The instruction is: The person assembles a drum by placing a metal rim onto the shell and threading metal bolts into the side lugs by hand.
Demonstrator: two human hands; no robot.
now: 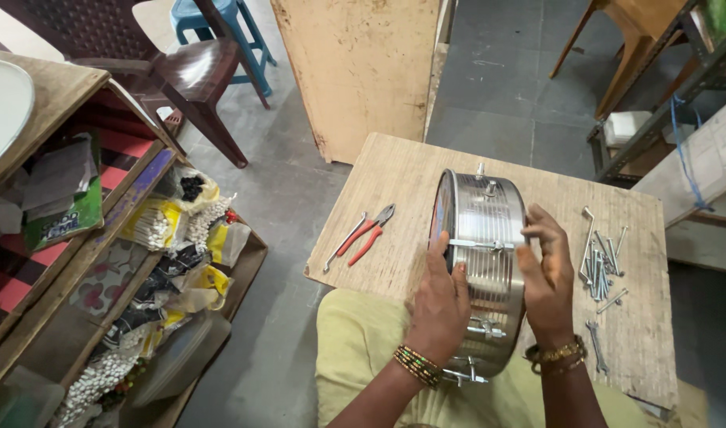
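A shiny ribbed metal drum shell [483, 261] stands on its edge at the near side of the wooden counter [394, 182], its lower part overhanging the counter edge toward the person's lap, which is covered in yellow cloth [355, 349]. It serves as the reference point below.

The left hand [440, 305] lies flat against the near left rim of the drum shell, fingers spread and pressed to the metal, not wrapped around it. The right hand [546, 273] rests on the right flank of the drum shell, fingers curled loosely over the ribbed surface and touching a thin metal tension rod [478, 244] that runs across the shell. Both hands steady the shell between them. Each wrist carries beaded bangles.

Small threaded lugs [483, 326] project from the lower part of the shell, between the 2 wrists.

Left of the drum shell, apart from it, pliers with red handles [367, 234] lie on the counter with the jaws pointing away from the person.

Right of the drum shell, just beyond the right hand, a loose pile of metal rods and bolts [602, 261] lies on the counter. A small spanner [596, 347] lies nearer the person, beside the right wrist.

Farther left of the drum shell, off the counter, an open wooden shelf unit [101, 261] holds plastic bags of small parts.
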